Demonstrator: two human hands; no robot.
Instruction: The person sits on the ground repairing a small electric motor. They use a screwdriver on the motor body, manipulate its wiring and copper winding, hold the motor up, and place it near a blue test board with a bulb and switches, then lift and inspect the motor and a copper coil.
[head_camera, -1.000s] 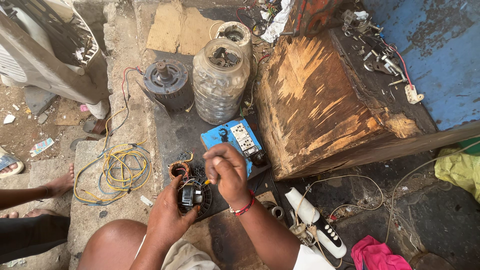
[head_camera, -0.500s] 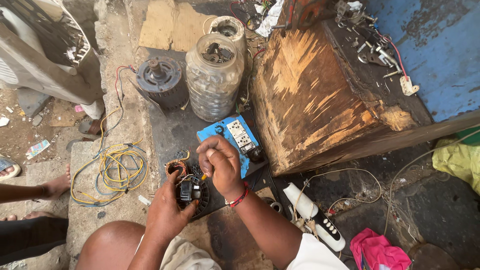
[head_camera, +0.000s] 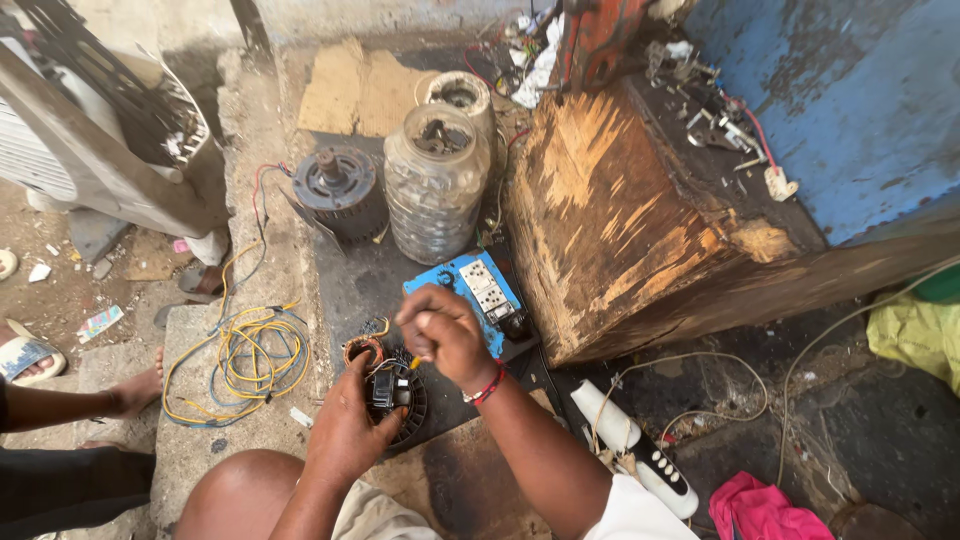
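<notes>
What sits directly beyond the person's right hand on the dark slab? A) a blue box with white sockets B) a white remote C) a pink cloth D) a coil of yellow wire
A: the blue box with white sockets lies just past the right hand, before the ribbed clear plastic jar.

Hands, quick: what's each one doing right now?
Left hand: closed around a small black motor part, holding it.
Right hand: closed in a fist above it, gripping something thin; what, cannot be told.
</notes>
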